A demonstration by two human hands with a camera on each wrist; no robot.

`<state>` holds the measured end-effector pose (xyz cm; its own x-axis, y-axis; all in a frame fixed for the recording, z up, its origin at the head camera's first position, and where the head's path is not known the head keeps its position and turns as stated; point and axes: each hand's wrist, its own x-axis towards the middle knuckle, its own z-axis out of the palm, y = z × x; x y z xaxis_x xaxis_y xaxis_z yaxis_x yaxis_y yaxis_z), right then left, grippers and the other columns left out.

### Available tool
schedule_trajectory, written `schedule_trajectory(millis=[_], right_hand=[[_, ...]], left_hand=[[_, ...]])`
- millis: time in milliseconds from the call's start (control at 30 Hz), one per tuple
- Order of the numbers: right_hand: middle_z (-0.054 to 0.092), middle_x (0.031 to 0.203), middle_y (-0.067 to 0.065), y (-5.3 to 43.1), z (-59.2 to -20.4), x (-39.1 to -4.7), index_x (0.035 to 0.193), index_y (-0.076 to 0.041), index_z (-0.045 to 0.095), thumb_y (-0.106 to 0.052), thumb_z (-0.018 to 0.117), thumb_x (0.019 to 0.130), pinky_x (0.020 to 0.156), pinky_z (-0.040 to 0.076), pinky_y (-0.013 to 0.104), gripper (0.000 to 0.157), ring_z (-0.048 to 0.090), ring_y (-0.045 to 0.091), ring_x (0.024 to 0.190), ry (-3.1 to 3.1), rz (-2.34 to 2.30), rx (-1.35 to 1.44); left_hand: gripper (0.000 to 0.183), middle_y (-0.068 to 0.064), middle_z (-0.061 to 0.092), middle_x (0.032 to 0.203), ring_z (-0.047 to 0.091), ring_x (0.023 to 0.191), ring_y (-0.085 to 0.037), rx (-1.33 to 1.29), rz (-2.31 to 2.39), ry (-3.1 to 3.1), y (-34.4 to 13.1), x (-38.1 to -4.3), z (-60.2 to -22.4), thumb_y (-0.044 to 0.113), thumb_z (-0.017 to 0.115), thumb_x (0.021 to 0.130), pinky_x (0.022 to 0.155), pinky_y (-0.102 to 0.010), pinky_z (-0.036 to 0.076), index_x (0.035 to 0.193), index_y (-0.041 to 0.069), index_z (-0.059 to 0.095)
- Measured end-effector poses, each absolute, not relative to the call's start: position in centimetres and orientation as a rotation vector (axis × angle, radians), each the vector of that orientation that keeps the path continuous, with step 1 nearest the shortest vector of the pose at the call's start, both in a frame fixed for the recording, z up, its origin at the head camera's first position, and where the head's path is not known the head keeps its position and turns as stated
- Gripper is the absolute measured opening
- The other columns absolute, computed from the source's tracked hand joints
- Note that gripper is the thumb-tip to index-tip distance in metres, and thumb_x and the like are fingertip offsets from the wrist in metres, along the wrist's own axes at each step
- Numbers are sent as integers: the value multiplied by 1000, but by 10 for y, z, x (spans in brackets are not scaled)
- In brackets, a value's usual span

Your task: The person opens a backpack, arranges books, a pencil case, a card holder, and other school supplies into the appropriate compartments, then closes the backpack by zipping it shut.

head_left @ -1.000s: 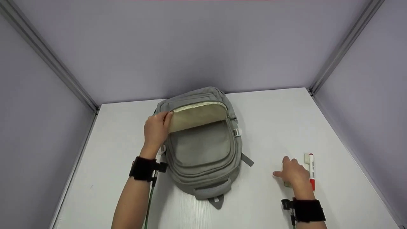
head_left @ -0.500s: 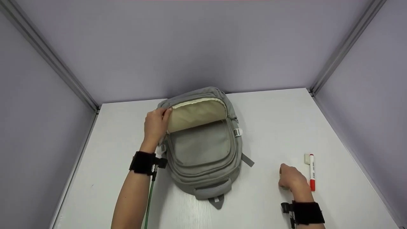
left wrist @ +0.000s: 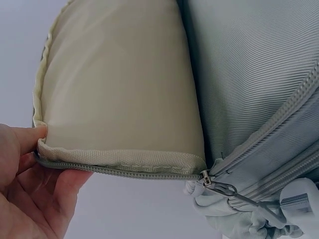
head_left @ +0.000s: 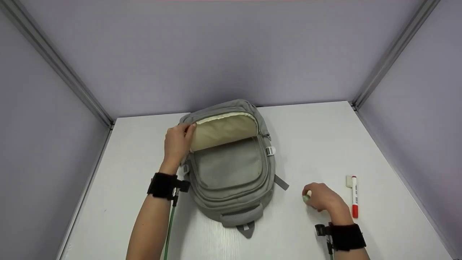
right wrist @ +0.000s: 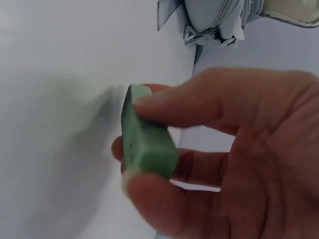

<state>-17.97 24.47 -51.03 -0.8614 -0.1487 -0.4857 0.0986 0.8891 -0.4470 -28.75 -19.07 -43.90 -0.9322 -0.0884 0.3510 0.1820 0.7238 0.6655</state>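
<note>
A grey backpack (head_left: 231, 166) lies on the white table with its front pocket flap (head_left: 225, 131) folded back, showing a beige lining. My left hand (head_left: 176, 142) pinches the flap's left corner between thumb and fingers. In the left wrist view, the zipper pull (left wrist: 222, 189) hangs where the flap meets the pocket. To the right of the backpack, my right hand (head_left: 325, 198) holds a small green eraser (right wrist: 147, 137) between thumb and fingertips, just over the table. Its shadow falls on the table in the right wrist view.
A white marker with a red cap (head_left: 354, 196) lies to the right of my right hand. Beside its upper end is a small pale block (head_left: 348, 181). A grey strap (head_left: 281, 182) sticks out from the backpack's right side. Grey panels (head_left: 231, 54) enclose the table (head_left: 119, 202).
My right hand has closed its fingers round the green eraser, picked it up and moved left, away from the marker. The left hand has shifted slightly upward, still holding the flap.
</note>
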Motion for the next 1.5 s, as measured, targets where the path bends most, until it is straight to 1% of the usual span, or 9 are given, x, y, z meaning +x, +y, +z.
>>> schedule_trajectory(millis=[133,233,433,633,867,1033,1267,1400,1500], right_hand=[[60,77,7,224,-498,-194,112,0,67,5,62,81,49,45,31,32,57,16,55,2541,-748,-177],[60,75,3,208,-488,-206,115,3,66,5,63,83,54,47,32,32,57,14,59,2584,-821,-338],[63,90,4,168,-473,-226,117,1,67,2,67,85,70,49,37,32,58,17,78,2699,-905,-581],[63,106,10,127,-471,-242,121,-2,65,-1,68,87,81,50,41,34,61,26,96,2754,-943,-652],[62,102,13,81,-485,-263,118,-3,68,-4,71,87,79,50,42,31,61,28,92,2922,-867,-836],[59,102,15,62,-495,-273,119,-5,66,-2,72,87,78,50,44,33,61,32,93,3012,-837,-858],[56,97,13,53,-508,-280,105,-4,63,-1,69,90,71,49,40,16,59,27,85,3092,-912,-888],[57,101,15,53,-510,-280,100,0,68,-1,66,92,76,50,39,8,60,29,89,3079,-861,-978],[59,106,17,56,-506,-279,102,-1,72,-5,64,95,80,50,43,11,58,33,94,3070,-726,-1020]], left_hand=[[30,-11,69,79,60,65,-23,-68,-1052,-2567,-190,-287,-438,26,60,100,63,-41,47,100,0,75],[30,-11,69,79,59,65,-23,-64,-1057,-2563,-191,-286,-438,26,60,100,62,-41,47,100,0,75],[29,-12,70,80,61,67,-24,-63,-1061,-2560,-190,-285,-438,25,61,99,63,-41,47,100,-1,75],[29,-10,70,80,60,64,-22,-78,-1077,-2559,-189,-285,-439,25,60,100,61,-39,47,100,0,75],[29,-9,69,78,60,64,-22,-82,-1080,-2540,-188,-284,-438,26,60,100,61,-39,46,97,1,75],[30,-8,68,76,59,64,-22,-78,-1083,-2546,-187,-283,-440,26,60,100,62,-39,45,92,1,75],[30,-8,66,74,57,63,-22,-76,-1074,-2536,-186,-284,-443,25,60,100,61,-39,45,90,1,74],[30,-7,64,71,54,60,-20,-74,-1067,-2535,-187,-284,-444,25,61,99,59,-37,42,87,1,74],[30,-7,63,70,52,59,-21,-72,-1064,-2529,-186,-283,-443,25,61,99,58,-37,41,86,1,73]])
